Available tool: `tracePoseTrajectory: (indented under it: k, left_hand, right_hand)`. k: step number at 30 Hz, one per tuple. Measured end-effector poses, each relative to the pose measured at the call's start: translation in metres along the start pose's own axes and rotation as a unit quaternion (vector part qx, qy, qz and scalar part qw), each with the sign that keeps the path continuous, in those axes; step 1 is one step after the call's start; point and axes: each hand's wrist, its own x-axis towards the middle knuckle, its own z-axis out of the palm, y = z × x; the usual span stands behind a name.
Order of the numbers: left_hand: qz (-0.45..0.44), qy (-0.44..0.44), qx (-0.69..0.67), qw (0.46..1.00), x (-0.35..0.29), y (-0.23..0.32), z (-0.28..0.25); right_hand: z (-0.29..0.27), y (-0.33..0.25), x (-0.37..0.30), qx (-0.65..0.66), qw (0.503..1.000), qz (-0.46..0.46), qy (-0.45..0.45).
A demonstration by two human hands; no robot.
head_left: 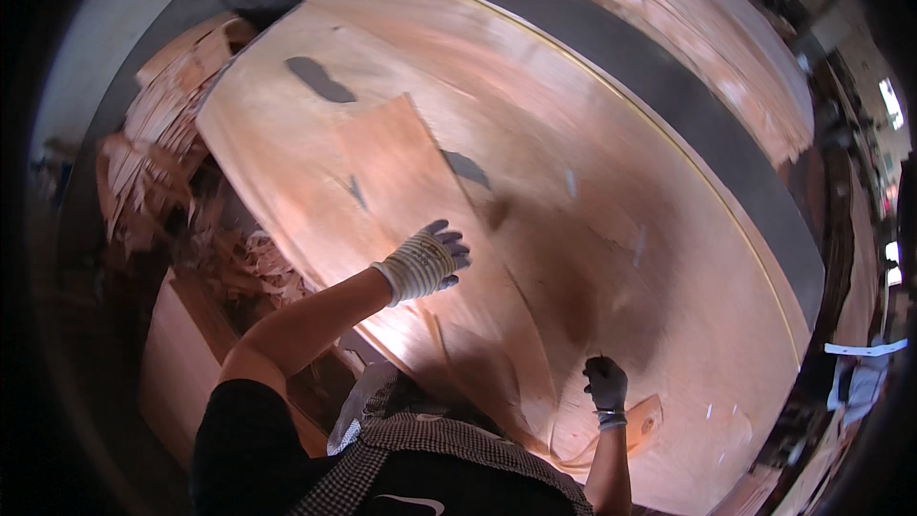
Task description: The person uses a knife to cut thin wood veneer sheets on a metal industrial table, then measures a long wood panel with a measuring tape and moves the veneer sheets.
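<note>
A long pinkish-tan wood-veneer strip [394, 148] lies centrally on a broad pale-tan veneer sheet [583, 220], below the striped-gloved left hand [430, 260], its fingers loosely spread and empty, while toward five o'clock the dark-gloved right hand [607, 385] bends its fingers, closure and hold indiscernible, and ragged brownish veneer scraps [153, 148] heap at ten o'clock.

So the cam rode up on the wearer's head, a super wide fisheye aimed down and forward past their own torso [449, 440]. Pretty close too: the left hand [426, 263] and right hand [606, 384] both landed in the lower half, while the big wood sheet [535, 115] filled the middle, edges bowed, and distant lights [891, 103] squeezed in far right.
</note>
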Motion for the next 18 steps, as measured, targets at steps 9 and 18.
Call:
tracePoseTrajectory:
  k: [9,18]
  left_hand:
    - [-0.132,0.045,-0.130,0.982,-0.144,0.023,0.044]
    - [0.007,0.251,0.000,0.968,-0.186,-0.049,-0.031]
  right_hand:
    - [0.169,-0.075,-0.015,-0.348,0.899,-0.266,0.015]
    - [0.253,-0.186,-0.190,-0.493,0.769,-0.404,0.052]
